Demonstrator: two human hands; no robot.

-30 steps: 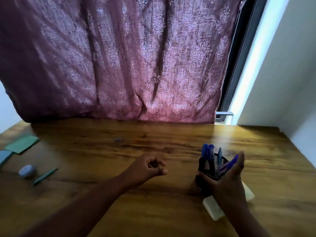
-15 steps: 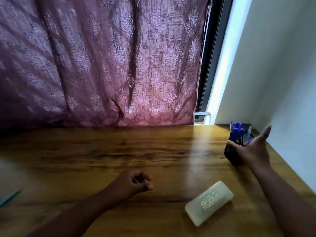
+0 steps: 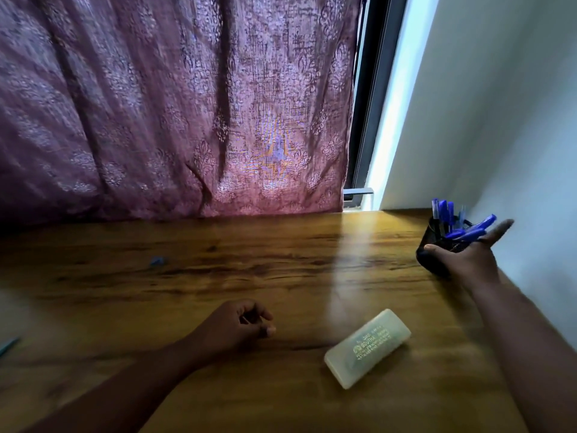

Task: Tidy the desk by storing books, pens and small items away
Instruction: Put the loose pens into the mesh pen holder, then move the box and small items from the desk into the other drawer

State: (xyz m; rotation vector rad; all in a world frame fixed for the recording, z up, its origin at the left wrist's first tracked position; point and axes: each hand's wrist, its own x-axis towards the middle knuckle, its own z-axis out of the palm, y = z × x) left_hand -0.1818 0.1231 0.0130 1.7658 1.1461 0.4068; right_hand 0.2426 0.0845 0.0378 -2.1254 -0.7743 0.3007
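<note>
A black mesh pen holder (image 3: pixel 437 245) with several blue pens (image 3: pixel 443 212) stands at the desk's far right corner by the wall. My right hand (image 3: pixel 465 257) wraps around its near side, thumb on the left, fingers stretched out past the rim. My left hand (image 3: pixel 237 326) rests on the wooden desk (image 3: pixel 281 270) at the near middle, fingers curled loosely with nothing in them. A translucent plastic case (image 3: pixel 368 346) lies flat on the desk between my two arms.
A mauve patterned curtain (image 3: pixel 175 104) hangs along the back edge of the desk. A white wall (image 3: pixel 515 135) bounds the right side. A small blue item (image 3: pixel 156 261) lies mid-desk, and a teal pen tip (image 3: pixel 7 345) shows at the left edge.
My right hand has carried the pen holder from above the plastic case to the far right corner by the wall. My left hand stays curled on the desk. The view swung right.
</note>
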